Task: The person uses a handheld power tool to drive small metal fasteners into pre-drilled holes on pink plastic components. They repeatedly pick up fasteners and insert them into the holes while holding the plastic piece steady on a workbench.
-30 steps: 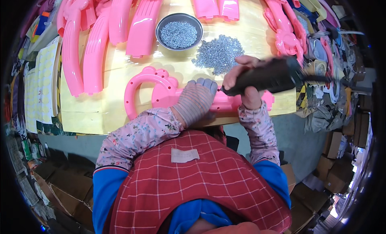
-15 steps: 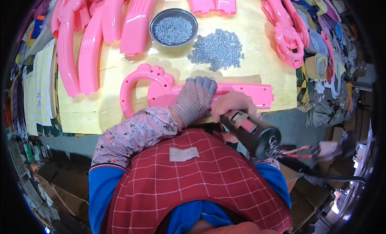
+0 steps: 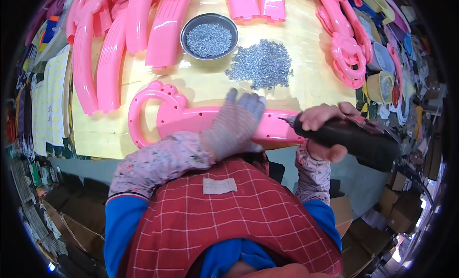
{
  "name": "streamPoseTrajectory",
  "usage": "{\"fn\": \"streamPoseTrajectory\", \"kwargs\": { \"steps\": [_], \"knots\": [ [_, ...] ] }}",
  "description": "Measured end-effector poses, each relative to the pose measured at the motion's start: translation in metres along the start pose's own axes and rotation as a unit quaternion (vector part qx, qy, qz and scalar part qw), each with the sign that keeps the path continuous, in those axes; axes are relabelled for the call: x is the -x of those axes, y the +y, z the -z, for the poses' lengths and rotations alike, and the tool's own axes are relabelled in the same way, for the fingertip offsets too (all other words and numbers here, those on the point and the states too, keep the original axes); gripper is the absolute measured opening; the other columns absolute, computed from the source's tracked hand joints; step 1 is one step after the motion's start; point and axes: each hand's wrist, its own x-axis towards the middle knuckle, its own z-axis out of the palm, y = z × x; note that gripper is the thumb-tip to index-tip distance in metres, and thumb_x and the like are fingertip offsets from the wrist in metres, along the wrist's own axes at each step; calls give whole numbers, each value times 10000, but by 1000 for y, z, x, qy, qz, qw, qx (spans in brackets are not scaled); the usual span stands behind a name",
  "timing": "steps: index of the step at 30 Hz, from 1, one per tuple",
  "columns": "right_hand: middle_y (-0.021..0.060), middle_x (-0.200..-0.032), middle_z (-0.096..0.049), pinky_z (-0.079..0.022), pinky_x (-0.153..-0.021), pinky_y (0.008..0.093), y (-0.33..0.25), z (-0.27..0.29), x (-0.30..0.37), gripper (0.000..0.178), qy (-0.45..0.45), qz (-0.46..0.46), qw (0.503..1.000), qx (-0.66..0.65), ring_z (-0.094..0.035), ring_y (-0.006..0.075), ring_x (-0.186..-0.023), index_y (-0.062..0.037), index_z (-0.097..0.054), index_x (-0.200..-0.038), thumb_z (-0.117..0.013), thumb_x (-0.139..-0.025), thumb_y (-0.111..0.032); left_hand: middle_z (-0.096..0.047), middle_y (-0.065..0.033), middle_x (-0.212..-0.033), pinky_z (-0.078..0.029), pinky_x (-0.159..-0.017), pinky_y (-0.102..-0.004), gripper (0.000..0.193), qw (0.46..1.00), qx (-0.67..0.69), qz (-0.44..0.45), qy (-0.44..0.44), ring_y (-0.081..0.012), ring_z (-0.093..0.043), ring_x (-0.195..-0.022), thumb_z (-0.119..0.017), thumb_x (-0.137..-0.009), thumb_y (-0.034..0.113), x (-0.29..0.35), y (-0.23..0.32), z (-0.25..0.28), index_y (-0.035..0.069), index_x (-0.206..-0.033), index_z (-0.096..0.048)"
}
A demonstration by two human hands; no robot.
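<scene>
A long pink plastic part (image 3: 191,118) with a ring-shaped end and small round holes lies across the near edge of the table. My left hand (image 3: 235,122), in a grey glove, grips its middle, fingers reaching over the far edge and the thumb by the near edge. In my bare right hand (image 3: 325,120) is a black power screwdriver (image 3: 366,142). The tool lies nearly level, its bit pointing left over the part's right end. Whether the bit touches the part I cannot tell.
Beyond the part stand a metal bowl (image 3: 210,58) of small screws and a loose screw pile (image 3: 260,63). More pink parts (image 3: 109,77) lie at the far left, with looped pink pieces (image 3: 349,56) at the right. A cable (image 3: 420,182) trails from the screwdriver.
The pink part has slid left. My right hand has moved right with the screwdriver, swinging it nearly level so its bit now shows. My left hand's fingers have straightened somewhat.
</scene>
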Motion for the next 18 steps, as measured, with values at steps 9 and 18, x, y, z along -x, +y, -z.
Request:
{"fn": "streamPoseTrajectory", "kwargs": {
  "steps": [9, 18],
  "knots": [
    [126, -785, -627, -547, -671, 389, 12, -14, 3, 774, -6, -150, 987, 50, -628, 246, -696, -7, -481, -1264, -832, -802, -521, -600, -104, -968, -463, -833, -386, 735, 994, 68, -1, 82, -269, -583, -904, -808, -659, 524, -14, 9, -35, 3, -1127, -582],
    [72, -896, -659, -500, -732, 292, 26, 2, 1, 615, -117, -240, 962, -49, -626, 148, -831, -37, -556, -1254, -870, -737, -145, -609, -113, -972, -463, -793, -386, 689, 995, 54, -16, 84, -265, -589, -931, -819, -660, 541, -13, 11, -31, 15, -1050, -604]
  ]
}}
